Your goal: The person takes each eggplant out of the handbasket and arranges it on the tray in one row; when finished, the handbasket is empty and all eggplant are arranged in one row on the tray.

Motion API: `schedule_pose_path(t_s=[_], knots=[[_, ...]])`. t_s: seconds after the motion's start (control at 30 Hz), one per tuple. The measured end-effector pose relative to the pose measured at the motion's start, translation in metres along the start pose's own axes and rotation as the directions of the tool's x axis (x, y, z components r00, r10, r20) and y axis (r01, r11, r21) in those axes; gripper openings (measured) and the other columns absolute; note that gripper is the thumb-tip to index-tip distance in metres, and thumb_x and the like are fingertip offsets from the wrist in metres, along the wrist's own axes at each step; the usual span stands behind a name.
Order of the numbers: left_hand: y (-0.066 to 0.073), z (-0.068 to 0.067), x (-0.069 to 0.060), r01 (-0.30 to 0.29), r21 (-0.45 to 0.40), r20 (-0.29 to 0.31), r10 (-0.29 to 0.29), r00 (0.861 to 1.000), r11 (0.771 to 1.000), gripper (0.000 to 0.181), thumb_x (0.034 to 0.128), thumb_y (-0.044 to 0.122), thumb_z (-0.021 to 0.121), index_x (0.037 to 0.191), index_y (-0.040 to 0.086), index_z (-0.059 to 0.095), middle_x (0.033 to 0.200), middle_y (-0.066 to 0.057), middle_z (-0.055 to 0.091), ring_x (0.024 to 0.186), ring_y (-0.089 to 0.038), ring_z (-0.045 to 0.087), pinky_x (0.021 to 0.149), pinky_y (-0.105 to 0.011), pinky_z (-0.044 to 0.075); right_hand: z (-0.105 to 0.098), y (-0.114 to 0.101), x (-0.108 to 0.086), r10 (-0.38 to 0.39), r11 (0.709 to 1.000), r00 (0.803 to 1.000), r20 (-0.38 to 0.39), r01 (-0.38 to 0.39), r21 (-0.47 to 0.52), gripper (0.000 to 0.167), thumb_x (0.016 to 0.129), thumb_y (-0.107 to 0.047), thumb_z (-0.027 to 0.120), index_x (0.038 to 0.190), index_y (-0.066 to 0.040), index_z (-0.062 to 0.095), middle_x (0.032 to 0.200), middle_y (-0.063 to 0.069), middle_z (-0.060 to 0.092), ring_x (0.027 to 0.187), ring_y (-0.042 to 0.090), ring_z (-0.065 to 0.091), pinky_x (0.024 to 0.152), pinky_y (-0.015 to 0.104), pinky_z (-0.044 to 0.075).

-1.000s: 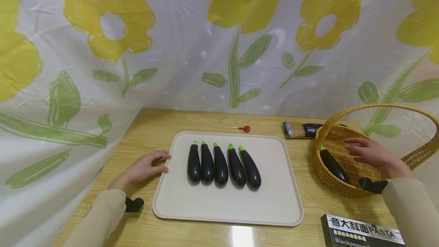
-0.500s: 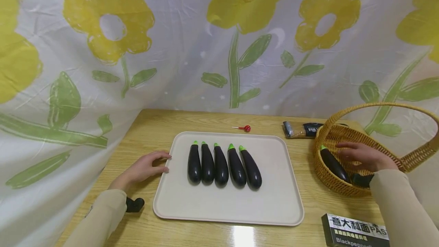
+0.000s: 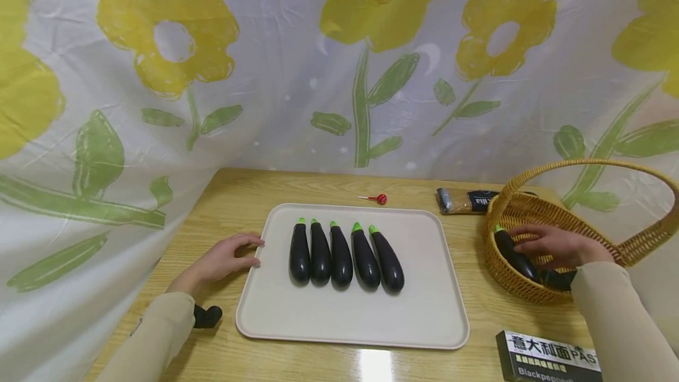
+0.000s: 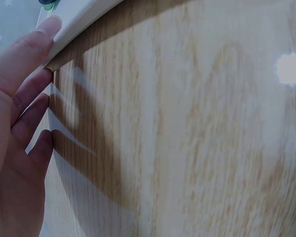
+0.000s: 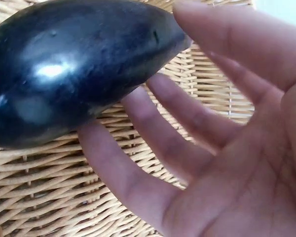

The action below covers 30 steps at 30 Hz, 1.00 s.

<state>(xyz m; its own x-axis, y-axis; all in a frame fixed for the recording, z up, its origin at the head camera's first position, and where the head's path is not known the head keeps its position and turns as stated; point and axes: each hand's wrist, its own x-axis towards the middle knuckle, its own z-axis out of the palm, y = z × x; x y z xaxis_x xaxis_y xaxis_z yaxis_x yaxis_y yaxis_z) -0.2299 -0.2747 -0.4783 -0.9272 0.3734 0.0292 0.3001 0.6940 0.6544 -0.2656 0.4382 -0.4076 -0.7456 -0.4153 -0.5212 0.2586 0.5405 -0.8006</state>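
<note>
Inside the wicker basket (image 3: 495,258), my right hand (image 3: 564,244) is at a dark eggplant (image 3: 514,255) with a green tip. In the right wrist view its thumb lies against the narrower end of that eggplant (image 5: 74,69), and the fingertips meet the opposite side. My left hand (image 3: 225,259) rests at the left edge of a pale tray (image 3: 350,320). The left wrist view has its thumb on the tray rim (image 4: 84,22), the other fingers loosely bent beside it. On the tray lies a row of several eggplants (image 3: 342,261), stems pointing away.
Behind the tray lies a red lollipop (image 3: 381,198). A pasta packet (image 3: 461,201) lies beside the basket at the back. At the front right is a black-and-white pasta box (image 3: 549,358), partly behind the right sleeve. A flowered curtain (image 3: 286,75) hangs behind the table.
My right hand has moved left and down inside the basket, from above onto the eggplant there. My left hand and the row on the tray stay put.
</note>
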Motion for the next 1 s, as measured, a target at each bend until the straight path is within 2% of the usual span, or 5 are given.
schedule_pose_path(t_s=[0.17,0.43,0.73,0.83,1.0], knots=[[-0.002,0.001,0.0,-0.014,-0.002,0.0,0.014,1.0,1.0,0.044,0.0872,0.031,0.075,0.124,0.01,0.064,0.136,-0.017,0.055,0.131,-0.039,0.045,0.109,-0.057,0.033,0.003,0.001,0.001,-0.002,0.997,0.998,0.055,0.007,-0.081,0.05,0.102,-0.02,0.052,0.145,0.001,0.036,0.149,0.035,0.026,0.125,0.035,0.046,0.091,0.053,0.048],[-0.002,0.001,0.0,-0.004,-0.014,0.002,0.004,1.0,1.0,0.043,0.0872,0.029,0.075,0.124,0.009,0.064,0.137,-0.019,0.054,0.131,-0.04,0.044,0.109,-0.057,0.032,0.009,-0.006,0.0,0.005,0.987,0.997,0.071,0.007,-0.162,0.052,0.101,-0.022,0.056,0.145,0.002,0.04,0.149,0.036,0.024,0.133,0.051,0.032,0.091,0.061,0.046],[0.001,0.0,-0.001,0.004,-0.016,0.001,-0.004,1.0,1.0,0.042,0.0874,0.027,0.075,0.124,0.009,0.064,0.138,-0.02,0.053,0.132,-0.041,0.043,0.109,-0.058,0.032,0.004,-0.004,-0.004,0.011,0.993,0.997,-0.071,-0.019,-0.117,0.07,0.096,-0.019,0.062,0.15,0.004,0.024,0.151,0.041,0.002,0.132,0.056,0.029,0.094,0.06,0.046],[0.0,0.001,-0.001,0.008,-0.021,0.0,-0.008,1.0,1.0,0.042,0.0871,0.027,0.075,0.124,0.009,0.064,0.138,-0.019,0.053,0.132,-0.041,0.043,0.109,-0.058,0.031,0.002,-0.002,-0.007,0.023,0.991,0.996,-0.084,-0.034,-0.128,0.071,0.096,-0.019,0.063,0.15,0.004,0.023,0.15,0.041,0.001,0.134,0.059,0.022,0.094,0.06,0.046],[0.0,0.0,-0.001,0.014,-0.017,-0.001,-0.014,1.0,1.0,0.043,0.0868,0.029,0.075,0.124,0.01,0.064,0.138,-0.019,0.053,0.132,-0.04,0.043,0.109,-0.057,0.031,0.002,-0.001,-0.009,0.033,0.984,0.995,-0.097,-0.049,-0.169,0.068,0.096,-0.02,0.063,0.149,0.004,0.029,0.15,0.042,0.005,0.132,0.06,0.025,0.09,0.056,0.05]])
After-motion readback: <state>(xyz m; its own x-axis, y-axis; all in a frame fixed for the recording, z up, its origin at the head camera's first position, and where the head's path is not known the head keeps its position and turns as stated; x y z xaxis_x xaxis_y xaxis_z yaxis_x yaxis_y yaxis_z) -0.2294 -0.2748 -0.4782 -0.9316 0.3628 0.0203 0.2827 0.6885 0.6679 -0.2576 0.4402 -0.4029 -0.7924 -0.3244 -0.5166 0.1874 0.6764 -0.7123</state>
